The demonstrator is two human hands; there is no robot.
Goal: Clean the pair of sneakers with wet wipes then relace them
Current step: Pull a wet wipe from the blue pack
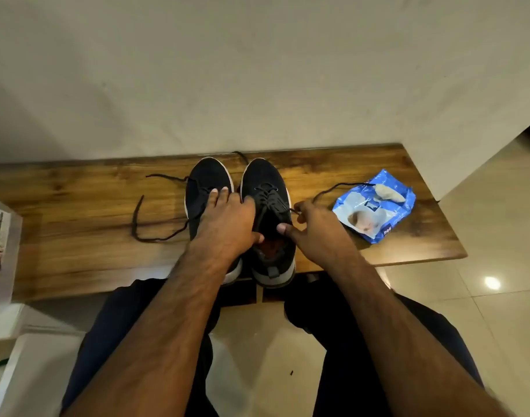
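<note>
A wooden bench (77,236) along the wall carries the pair of dark sneakers, side by side, toes to the wall. The left sneaker (208,179) has its lace (137,218) trailing loose across the wood. The right sneaker (265,182) shows crossed lacing over the tongue. A blue wipes pack (375,206) lies well to the right with a used wipe (388,192) on top.

The left hand (227,218) rests flat across both shoes, fingers straight, steadying them. The right hand (313,224) pinches the right lace end (332,189) at the top eyelets.

Judgement: wiping appears finished and relacing of the right shoe is in hand. The next move calls for drawing this end taut and threading or tying it off.
</note>
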